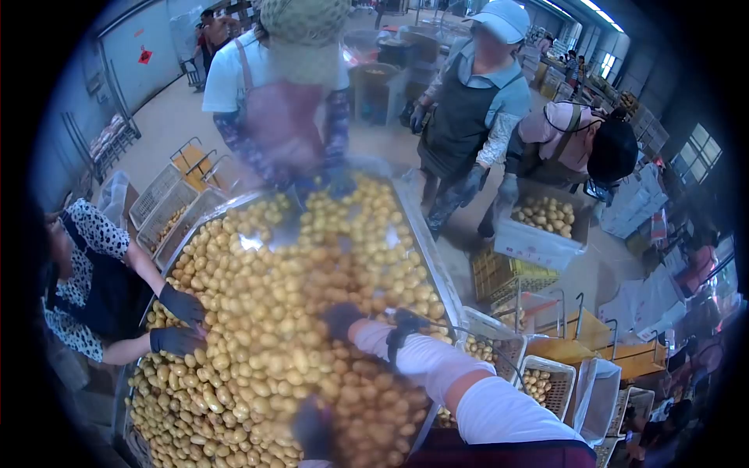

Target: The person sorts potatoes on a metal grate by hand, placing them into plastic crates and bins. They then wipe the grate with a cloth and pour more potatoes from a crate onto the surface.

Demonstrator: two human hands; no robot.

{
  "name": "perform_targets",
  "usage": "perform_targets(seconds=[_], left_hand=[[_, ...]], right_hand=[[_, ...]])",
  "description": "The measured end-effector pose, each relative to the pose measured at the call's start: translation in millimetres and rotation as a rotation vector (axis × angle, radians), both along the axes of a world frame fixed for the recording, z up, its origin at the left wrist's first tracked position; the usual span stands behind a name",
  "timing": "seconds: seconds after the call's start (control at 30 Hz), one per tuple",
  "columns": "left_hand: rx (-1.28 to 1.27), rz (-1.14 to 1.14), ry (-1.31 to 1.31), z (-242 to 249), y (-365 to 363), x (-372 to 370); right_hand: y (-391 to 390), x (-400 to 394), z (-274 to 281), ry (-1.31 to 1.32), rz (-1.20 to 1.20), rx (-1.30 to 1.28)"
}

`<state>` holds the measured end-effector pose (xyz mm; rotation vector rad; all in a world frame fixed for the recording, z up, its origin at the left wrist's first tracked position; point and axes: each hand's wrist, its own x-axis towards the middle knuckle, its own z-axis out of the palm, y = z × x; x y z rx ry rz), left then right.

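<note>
A large bin with a pale rim (427, 257) lies in front of me, heaped with small yellow-brown potatoes (257, 312). My right hand (342, 320), in a dark glove, reaches over the middle of the heap, its arm in a white sleeve coming from the lower right. Its fingers are blurred. Nearer to me, my left hand (314, 427), also dark-gloved, is over the potatoes at the bottom. Motion smears its fingers too, so what either hand holds does not show.
A co-worker's gloved hands (179, 324) touch the potatoes at the left; another person (285, 117) works at the far side. At right, a bent-over person holds a lined box (542, 242) of potatoes. Crates (550, 382) and yellow boards (585, 331) stand along my right.
</note>
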<state>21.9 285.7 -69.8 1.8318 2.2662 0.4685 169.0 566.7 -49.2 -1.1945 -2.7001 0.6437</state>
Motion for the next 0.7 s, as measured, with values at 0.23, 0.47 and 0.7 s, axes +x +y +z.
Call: perform_targets(seconds=[0.23, 0.47, 0.7], left_hand=[[0.313, 0.246, -0.914, 26.2, -28.7, 13.9], [0.239, 0.511, -1.842, 87.8, -20.0, 60.6], [0.274, -0.031, -0.66, 87.0, -23.2, 136.2]], right_hand=[[-61.1, 52.3, -9.7, 0.7, -0.072, -0.366], [-178.1, 107.9, 43.5, 1.744, -0.304, -2.005], [-262.6, 124.6, 94.4, 1.82, -0.514, -1.653]])
